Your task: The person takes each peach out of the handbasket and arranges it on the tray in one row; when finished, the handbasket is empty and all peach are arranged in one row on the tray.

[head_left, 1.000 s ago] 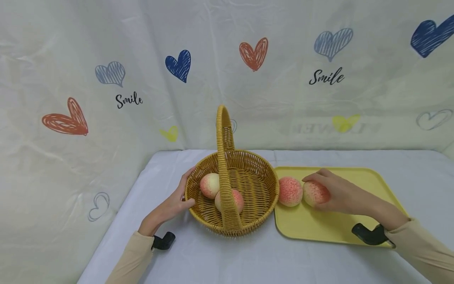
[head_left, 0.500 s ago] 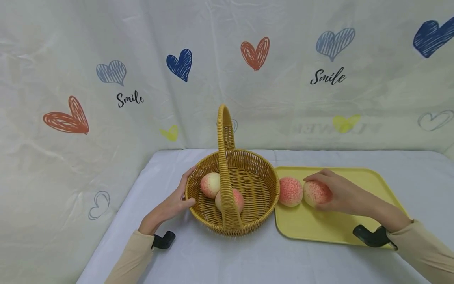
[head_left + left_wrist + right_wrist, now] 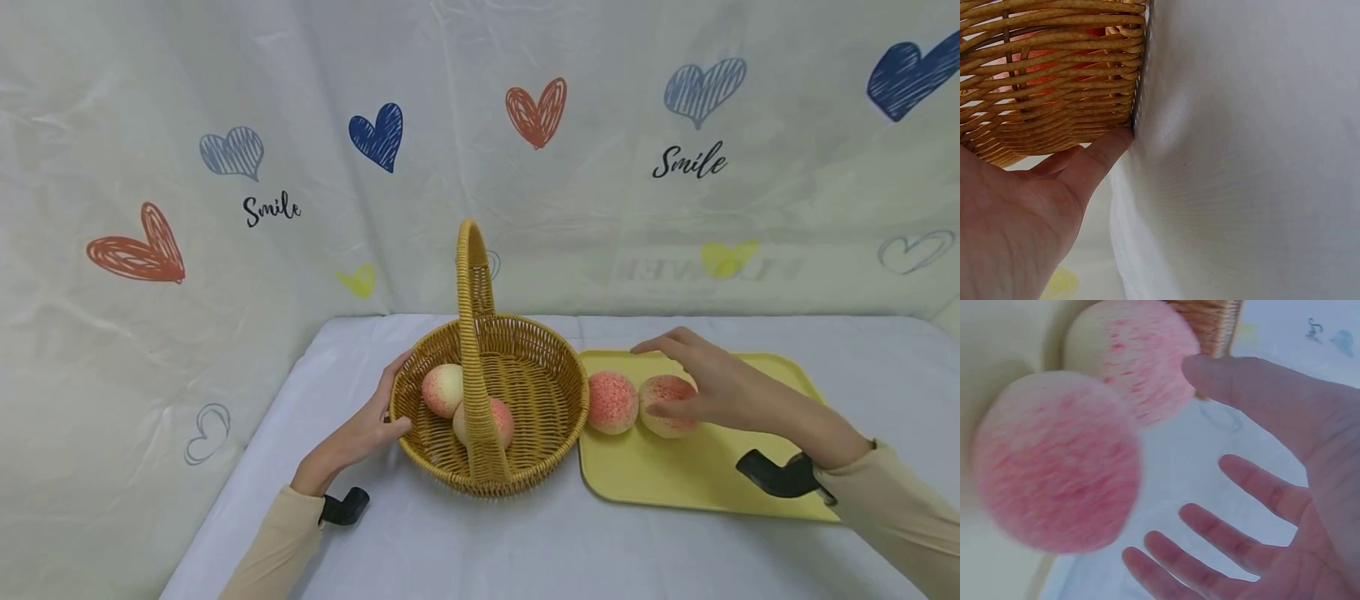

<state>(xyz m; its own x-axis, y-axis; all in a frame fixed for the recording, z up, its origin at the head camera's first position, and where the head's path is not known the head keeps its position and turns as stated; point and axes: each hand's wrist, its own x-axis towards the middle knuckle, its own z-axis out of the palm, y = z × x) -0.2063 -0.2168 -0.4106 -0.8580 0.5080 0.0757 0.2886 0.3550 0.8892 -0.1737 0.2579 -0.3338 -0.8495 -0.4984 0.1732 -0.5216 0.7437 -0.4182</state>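
Near: the left hand [image 3: 369, 429], thumb and fingers apart, rests against the outer wall of the basket [image 3: 555, 354]. The right hand [image 3: 705, 387], fingers wide and holding nothing, hovers at the peach [image 3: 663, 389], on the tray [image 3: 697, 483]. The peach is probably light, slightly yielding and unlikely to slip; best grasped across its widest girth. Far: heart-printed cloth [image 3: 600, 208].
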